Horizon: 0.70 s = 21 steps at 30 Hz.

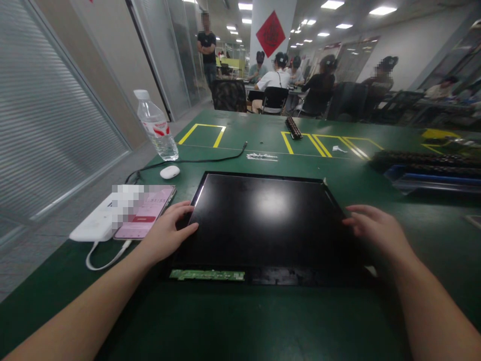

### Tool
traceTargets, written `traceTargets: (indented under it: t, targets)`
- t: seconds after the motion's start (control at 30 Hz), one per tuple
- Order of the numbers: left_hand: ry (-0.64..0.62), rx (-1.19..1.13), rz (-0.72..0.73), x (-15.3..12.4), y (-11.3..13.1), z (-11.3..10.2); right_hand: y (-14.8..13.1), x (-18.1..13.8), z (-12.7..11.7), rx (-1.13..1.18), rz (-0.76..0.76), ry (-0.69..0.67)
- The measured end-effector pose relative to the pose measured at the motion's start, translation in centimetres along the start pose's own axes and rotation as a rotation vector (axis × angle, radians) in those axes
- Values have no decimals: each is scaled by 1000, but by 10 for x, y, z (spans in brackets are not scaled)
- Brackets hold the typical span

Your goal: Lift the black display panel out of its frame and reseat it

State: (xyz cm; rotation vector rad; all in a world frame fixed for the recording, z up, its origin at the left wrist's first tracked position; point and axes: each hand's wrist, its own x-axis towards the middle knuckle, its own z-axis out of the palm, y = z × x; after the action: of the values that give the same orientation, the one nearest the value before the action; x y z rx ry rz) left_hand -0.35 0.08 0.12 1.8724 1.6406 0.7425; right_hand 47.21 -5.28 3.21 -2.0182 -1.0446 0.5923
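A black LCD display panel (pixel 240 220) lies flat on the green table in front of me, its dark screen facing up and reflecting a ceiling light. Along its near edge runs a narrow green circuit board (pixel 207 275). My left hand (pixel 171 228) grips the panel's left edge, the thumb on top and the other fingers along the side. At the right edge, my right hand (pixel 374 228) has its bent fingertips against the frame; this hand is slightly blurred, and its thumb is partly hidden.
To the left are a phone (pixel 146 215), a white power bank (pixel 97 215) with a cable, a white earbud case (pixel 170 172) and a water bottle (pixel 157 128). A black cable (pixel 203 161) crosses behind. Dark strips (pixel 432 165) lie far right. Several people sit beyond.
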Motion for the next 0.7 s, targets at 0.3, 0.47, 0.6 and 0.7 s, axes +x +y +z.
traceTargets:
  t: [0.3,0.47,0.6,0.7]
  targets:
    - [-12,48,5,-1,4,0,-5,1,-1,-9,31,-13]
    - [-18,61,13,-1,4,1,-5,0,-2,0,30,-24]
    - [-19,64,21,-1,4,0,-3,2,-2,3,37,-25]
    - [-36,71,10,-2,7,-2,-1,3,-2,-8,18,-21]
